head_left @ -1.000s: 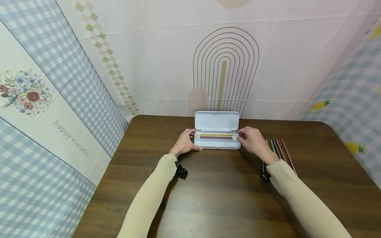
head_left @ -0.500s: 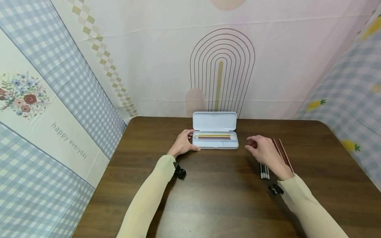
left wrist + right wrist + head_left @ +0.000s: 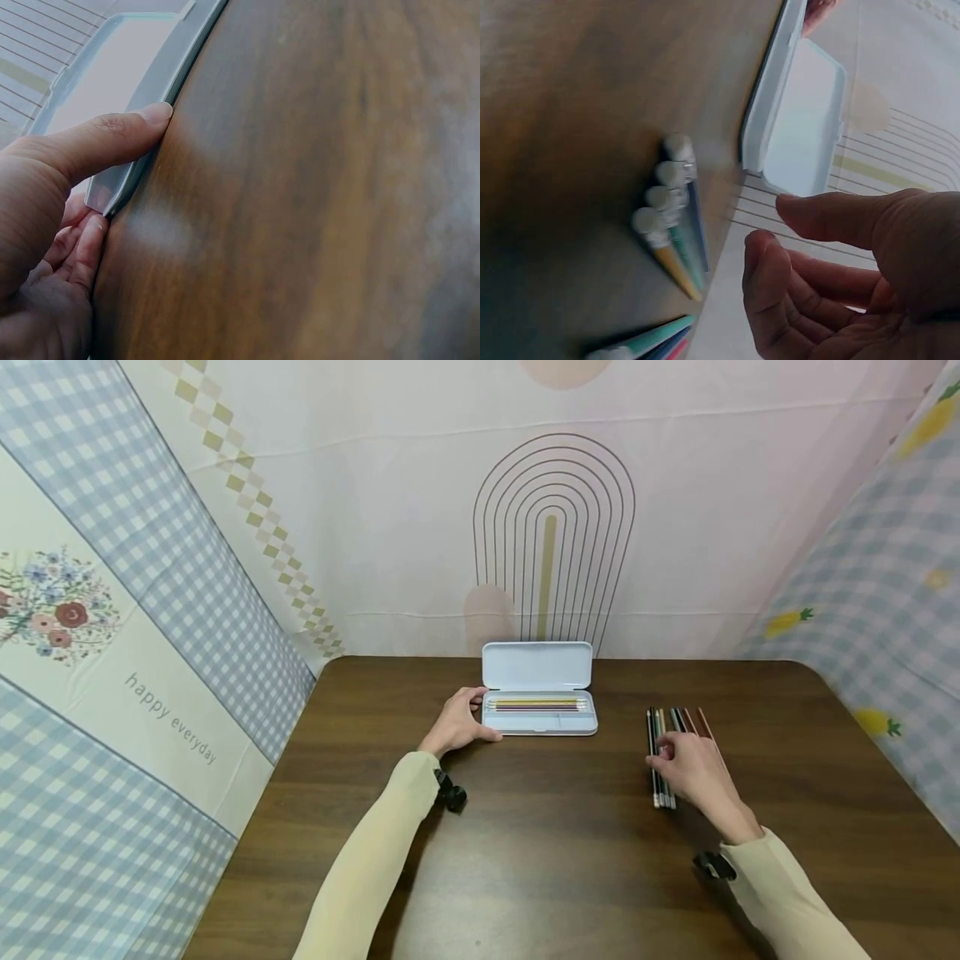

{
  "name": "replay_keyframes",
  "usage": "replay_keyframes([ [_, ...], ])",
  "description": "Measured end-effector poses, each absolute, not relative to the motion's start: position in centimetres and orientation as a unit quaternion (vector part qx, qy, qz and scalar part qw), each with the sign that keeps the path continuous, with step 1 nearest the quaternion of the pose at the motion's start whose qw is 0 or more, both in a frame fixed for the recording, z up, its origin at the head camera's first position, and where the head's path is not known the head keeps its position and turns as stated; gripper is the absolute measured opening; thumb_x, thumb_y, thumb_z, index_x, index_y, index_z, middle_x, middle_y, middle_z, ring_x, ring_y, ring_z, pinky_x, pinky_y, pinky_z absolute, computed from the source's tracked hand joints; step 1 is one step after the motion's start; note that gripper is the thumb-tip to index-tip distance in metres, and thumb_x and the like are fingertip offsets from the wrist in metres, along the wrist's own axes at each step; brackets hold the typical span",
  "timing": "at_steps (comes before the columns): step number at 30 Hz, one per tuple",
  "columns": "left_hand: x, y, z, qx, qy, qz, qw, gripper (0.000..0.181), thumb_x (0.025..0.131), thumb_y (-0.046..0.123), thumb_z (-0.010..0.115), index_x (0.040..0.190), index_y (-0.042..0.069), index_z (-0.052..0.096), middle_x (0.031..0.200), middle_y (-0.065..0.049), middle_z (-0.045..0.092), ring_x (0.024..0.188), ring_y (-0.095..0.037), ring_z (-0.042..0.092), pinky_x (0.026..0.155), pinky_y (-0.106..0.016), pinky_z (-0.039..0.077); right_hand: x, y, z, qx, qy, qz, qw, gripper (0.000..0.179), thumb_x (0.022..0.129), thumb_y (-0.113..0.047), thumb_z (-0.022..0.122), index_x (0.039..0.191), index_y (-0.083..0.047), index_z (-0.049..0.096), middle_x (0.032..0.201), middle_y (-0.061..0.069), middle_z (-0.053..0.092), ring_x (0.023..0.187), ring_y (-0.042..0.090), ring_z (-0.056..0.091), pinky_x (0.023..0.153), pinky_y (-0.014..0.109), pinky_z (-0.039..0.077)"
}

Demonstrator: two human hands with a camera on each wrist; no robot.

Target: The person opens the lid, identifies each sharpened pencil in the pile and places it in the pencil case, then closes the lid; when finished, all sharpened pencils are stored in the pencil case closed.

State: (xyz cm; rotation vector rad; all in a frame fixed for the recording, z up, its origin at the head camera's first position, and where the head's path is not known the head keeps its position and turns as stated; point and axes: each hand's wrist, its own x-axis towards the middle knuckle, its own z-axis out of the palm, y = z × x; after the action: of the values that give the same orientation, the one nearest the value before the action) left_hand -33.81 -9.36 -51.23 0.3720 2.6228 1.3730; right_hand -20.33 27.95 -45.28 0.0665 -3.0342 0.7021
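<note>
A white pencil case (image 3: pixel 540 723) stands with its lid (image 3: pixel 537 666) raised at the back of the table. Several pencils (image 3: pixel 534 703), yellow and dark ones among them, lie in its rear compartment. My left hand (image 3: pixel 456 720) holds the case's left end, thumb along the front edge and fingers round the side. Over a row of loose pencils (image 3: pixel 656 785) on the right is my right hand (image 3: pixel 692 767). In the right wrist view its thumb and forefinger stand slightly apart with nothing between them, and white-ended pencils (image 3: pixel 667 196) lie beside it.
Reddish pencils (image 3: pixel 705 723) lie at the right of the loose row, partly behind the right hand. A patterned cloth (image 3: pixel 405 527) hangs behind the brown table (image 3: pixel 555 843). Checked cloths (image 3: pixel 862 602) flank both sides.
My right hand has moved from the case's right end, rightward and toward me, to above the loose pencils. The left hand keeps its hold on the case. The head view has shifted slightly.
</note>
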Motion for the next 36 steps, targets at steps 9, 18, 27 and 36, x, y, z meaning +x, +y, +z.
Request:
replay_keyframes([
  [9, -33.9, -9.4, -51.5, 0.128, 0.877, 0.457, 0.075, 0.095, 0.075, 0.015, 0.101, 0.156, 0.004, 0.055, 0.150, -0.017, 0.059, 0.137, -0.036, 0.060, 0.122, -0.047, 0.051, -20.0, 28.9, -46.9, -0.036, -0.971, 0.234, -0.038, 0.020, 0.098, -0.009, 0.072, 0.108, 0.008, 0.076, 0.089, 0.020, 0.076, 0.077, 0.027, 0.067, 0.067, 0.039, 0.054],
  [18, -33.9, -9.5, -51.6, 0.129, 0.878, 0.455, 0.075, 0.094, 0.076, 0.016, 0.100, 0.157, 0.004, 0.054, 0.152, -0.017, 0.058, 0.138, -0.037, 0.060, 0.121, -0.047, 0.051, -20.7, 30.8, -49.9, -0.024, -0.976, 0.218, -0.007, 0.016, 0.091, -0.008, 0.068, 0.075, -0.010, 0.068, 0.069, 0.005, 0.062, 0.067, 0.025, 0.057, 0.057, 0.032, 0.042],
  [27, -34.0, -9.5, -51.5, 0.129, 0.881, 0.450, 0.075, 0.094, 0.077, 0.018, 0.100, 0.158, 0.004, 0.053, 0.154, -0.017, 0.057, 0.140, -0.036, 0.059, 0.122, -0.047, 0.051, -18.6, 28.9, -46.8, -0.032, -0.977, 0.210, 0.003, 0.038, 0.087, -0.002, 0.065, 0.056, -0.015, 0.047, 0.057, -0.002, 0.045, 0.057, 0.021, 0.049, 0.051, 0.031, 0.035],
  [36, -33.9, -9.4, -51.6, 0.129, 0.880, 0.450, 0.078, 0.094, 0.077, 0.017, 0.100, 0.158, 0.004, 0.053, 0.155, -0.017, 0.056, 0.140, -0.036, 0.059, 0.122, -0.047, 0.050, -18.6, 29.1, -47.1, -0.022, -0.983, 0.180, 0.008, 0.029, 0.082, -0.003, 0.068, 0.060, -0.011, 0.050, 0.062, 0.007, 0.052, 0.060, 0.027, 0.051, 0.053, 0.039, 0.042],
])
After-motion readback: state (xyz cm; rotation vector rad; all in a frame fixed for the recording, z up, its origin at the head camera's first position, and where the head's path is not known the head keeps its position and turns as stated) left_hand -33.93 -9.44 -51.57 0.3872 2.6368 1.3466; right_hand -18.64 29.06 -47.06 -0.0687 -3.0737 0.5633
